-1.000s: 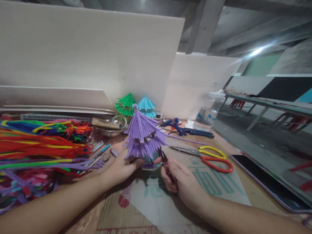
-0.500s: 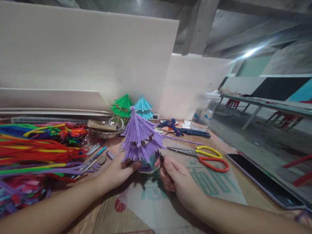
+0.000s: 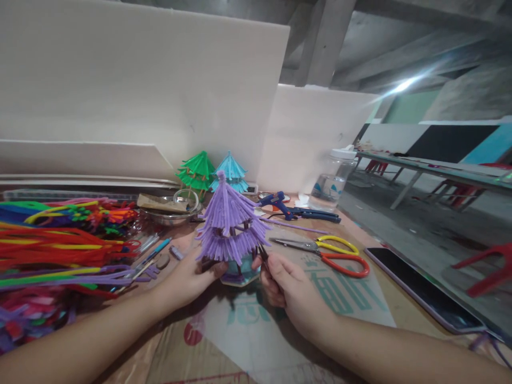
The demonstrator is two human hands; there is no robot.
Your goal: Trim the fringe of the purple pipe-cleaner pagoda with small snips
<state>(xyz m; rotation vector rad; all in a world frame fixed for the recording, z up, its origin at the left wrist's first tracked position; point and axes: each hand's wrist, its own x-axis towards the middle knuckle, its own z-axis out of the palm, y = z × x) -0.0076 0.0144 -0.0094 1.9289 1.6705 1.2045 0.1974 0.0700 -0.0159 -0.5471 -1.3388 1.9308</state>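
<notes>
A purple pipe-cleaner pavilion (image 3: 234,224) with two fringed roof tiers stands upright in front of me on a small flat base. Closed around its lower left side is my left hand (image 3: 202,274), with some fingers hidden behind it. My right hand (image 3: 282,277) pinches dark, slim tweezers (image 3: 263,253), whose tips meet the right edge of the lower roof tier. Whether the tips grip a strand cannot be made out. Behind stand a green pavilion (image 3: 198,172) and a light blue pavilion (image 3: 230,169) of the same kind.
Colourful pipe cleaners (image 3: 60,242) pile up on the left, beside a metal bowl (image 3: 168,213). Scissors (image 3: 326,250) and a phone (image 3: 424,288) lie to the right. A blue glue gun (image 3: 278,202), dark blue pliers (image 3: 314,214) and a water bottle (image 3: 332,178) are farther back.
The view has shifted slightly. The purple pavilion has tilted or turned a little in my left hand, showing more of its base. The tweezers stay at the lower roof's right edge.
</notes>
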